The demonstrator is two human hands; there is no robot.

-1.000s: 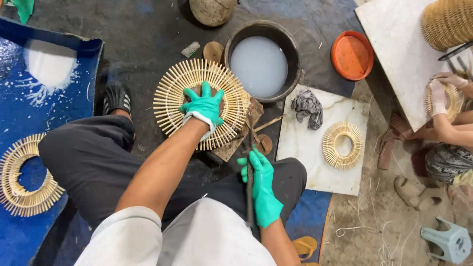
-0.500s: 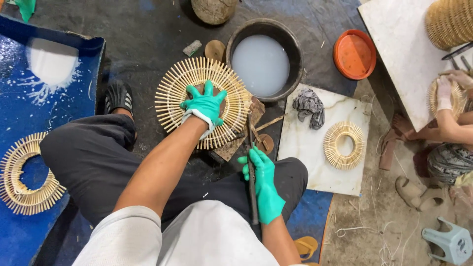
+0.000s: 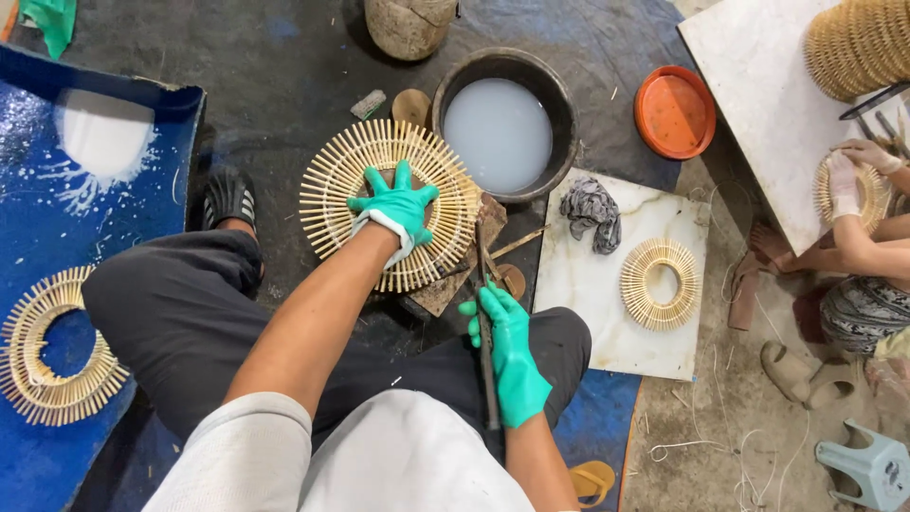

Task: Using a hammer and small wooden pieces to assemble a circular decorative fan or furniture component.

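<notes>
Round sunburst ring of pale bamboo sticks [image 3: 389, 204] stays put under our spread left hand [image 3: 396, 207], pressing not grasping, while our right hand [image 3: 512, 356], fingers clenched on the thin dark tool [image 3: 486, 332], has barely moved.

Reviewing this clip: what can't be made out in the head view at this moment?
- Centre of the large stick ring: covered by the left hand.
- Tip of the long tool gripped by the right hand: too thin and dark against the wooden block to make out.
- Stack of rings at top right: cut off by the frame edge.
- Second person's hand: hides part of their ring.
</notes>
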